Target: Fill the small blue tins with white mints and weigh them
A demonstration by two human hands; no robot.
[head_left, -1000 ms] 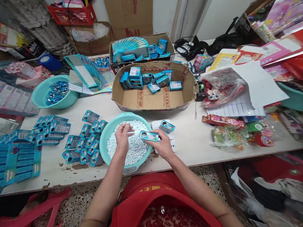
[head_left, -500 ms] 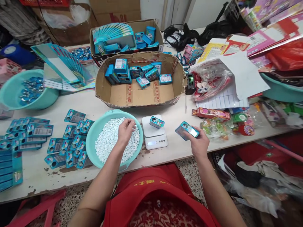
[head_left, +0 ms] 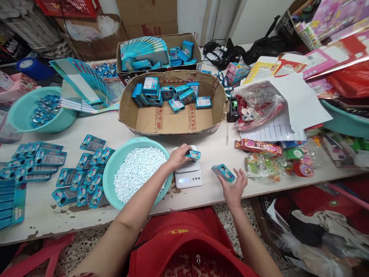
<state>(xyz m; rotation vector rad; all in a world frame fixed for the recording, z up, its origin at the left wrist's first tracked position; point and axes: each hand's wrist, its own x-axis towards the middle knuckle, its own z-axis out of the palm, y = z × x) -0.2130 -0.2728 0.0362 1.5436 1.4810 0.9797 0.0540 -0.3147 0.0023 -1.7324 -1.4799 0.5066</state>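
My left hand [head_left: 179, 157] is closed, its fingertips at the left end of a small blue candy tin [head_left: 193, 154] on the white digital scale [head_left: 188, 179]. Whatever the fingers pinch is hidden. To the right of the scale, a second blue tin [head_left: 224, 173] rests on the table, tilted toward my right hand [head_left: 235, 186]. That hand is open, fingers spread, with the thumb close by the tin. Left of the scale, a turquoise basin [head_left: 109, 173] holds many small white candies [head_left: 135, 173], and my left forearm crosses over its right side.
Several blue tins [head_left: 85, 179] lie left of the basin. Behind it stand a cardboard box [head_left: 173, 125] with tins and another box [head_left: 159, 37]. A turquoise bowl [head_left: 67, 121] of shiny pieces is at left. Wrapped candy [head_left: 261, 167] and a red carton [head_left: 258, 147] lie at right.
My left hand has moved right, from above the candies to the tin on the scale. My right hand has let go of the second tin, which now rests on the table.
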